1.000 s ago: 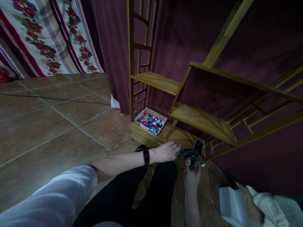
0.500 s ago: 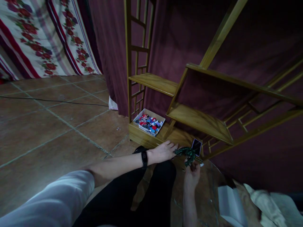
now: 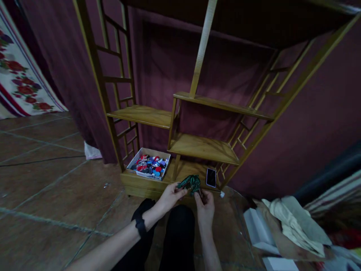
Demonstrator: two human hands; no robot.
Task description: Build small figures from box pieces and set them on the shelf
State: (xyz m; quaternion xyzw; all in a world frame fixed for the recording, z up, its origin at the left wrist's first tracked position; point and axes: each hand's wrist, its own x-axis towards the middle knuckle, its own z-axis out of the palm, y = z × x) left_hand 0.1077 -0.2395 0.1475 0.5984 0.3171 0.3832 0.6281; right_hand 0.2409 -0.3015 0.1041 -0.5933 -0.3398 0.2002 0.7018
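Between my hands is a glossy dark green figurine [image 3: 192,183] with a curved, uneven outline; its exact kind cannot be made out. My left hand [image 3: 171,196], with a dark band on the wrist, pinches its left end. On the lower right side, my right hand [image 3: 205,206] grips it with thumb and bent fingers. Both hands are above my knees, just in front of the low base of a wooden shelf unit [image 3: 146,190]. Beyond the right hand, a phone with a dark screen and pale edge [image 3: 211,177] lies on the bottom board.
An open white box [image 3: 149,175] of colourful flat pieces sits on the base at left. Higher boards [image 3: 204,147] overhang the base. White boxes [image 3: 261,230] and pale cloth [image 3: 295,226] lie at right. A dark cable [image 3: 42,161] crosses the tiled floor.
My view has swung right. The left hand has gone from lying by the figurine's left end to pinching it, and the figurine is now held nearer my body, apart from the phone.
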